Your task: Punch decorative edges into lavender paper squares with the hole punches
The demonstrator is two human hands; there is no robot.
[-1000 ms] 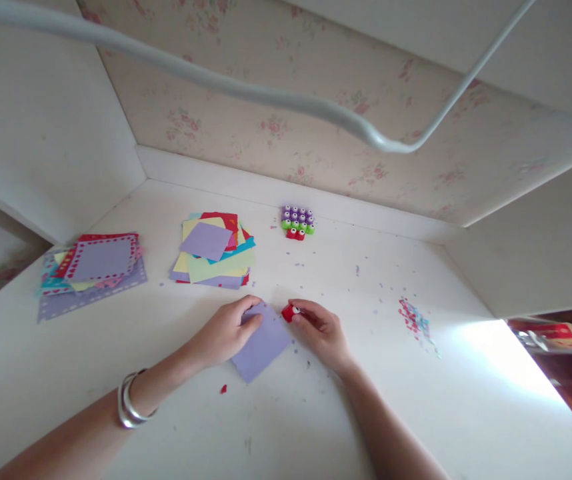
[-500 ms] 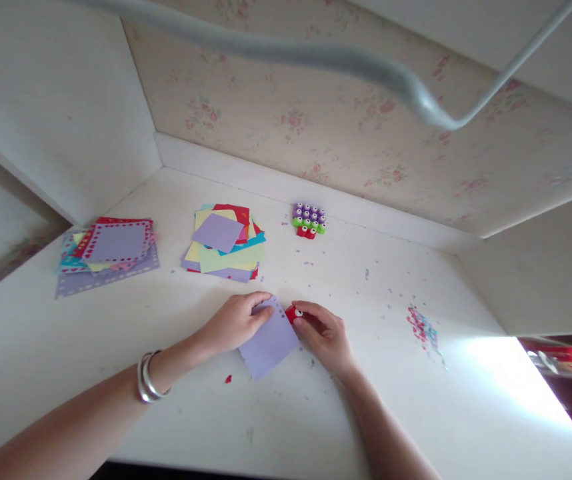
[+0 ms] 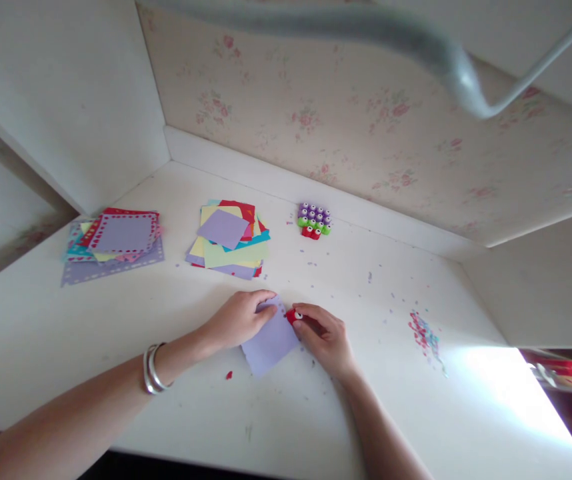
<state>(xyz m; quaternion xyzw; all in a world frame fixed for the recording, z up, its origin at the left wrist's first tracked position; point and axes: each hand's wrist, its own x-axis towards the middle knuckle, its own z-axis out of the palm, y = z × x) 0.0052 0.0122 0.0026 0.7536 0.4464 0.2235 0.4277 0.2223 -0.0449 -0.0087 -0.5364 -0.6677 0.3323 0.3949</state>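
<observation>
A square of lilac paper (image 3: 269, 347) with a row of small punched holes near its upper edge lies tilted on the white tabletop. My left hand (image 3: 239, 321) pinches its upper left part between thumb and fingers. At the paper's right edge, my right hand (image 3: 327, 337) is closed on a small red craft punch (image 3: 294, 316) with a white and black top. The punch sits against the edge; whether the paper is inside its slot I cannot tell. Several similar punches (image 3: 315, 220) in purple, green and red stand grouped by the back wall.
A stack of plain coloured paper (image 3: 236, 253) lies behind my left hand. Farther left is a pile of punched, bordered papers (image 3: 126, 233). Tiny red and blue paper bits (image 3: 423, 333) are heaped at the right, with lilac bits scattered around. A grey cable or tube crosses the top.
The view has shifted slightly. Both hands keep their hold on the paper and the punch, with hardly any movement between them.
</observation>
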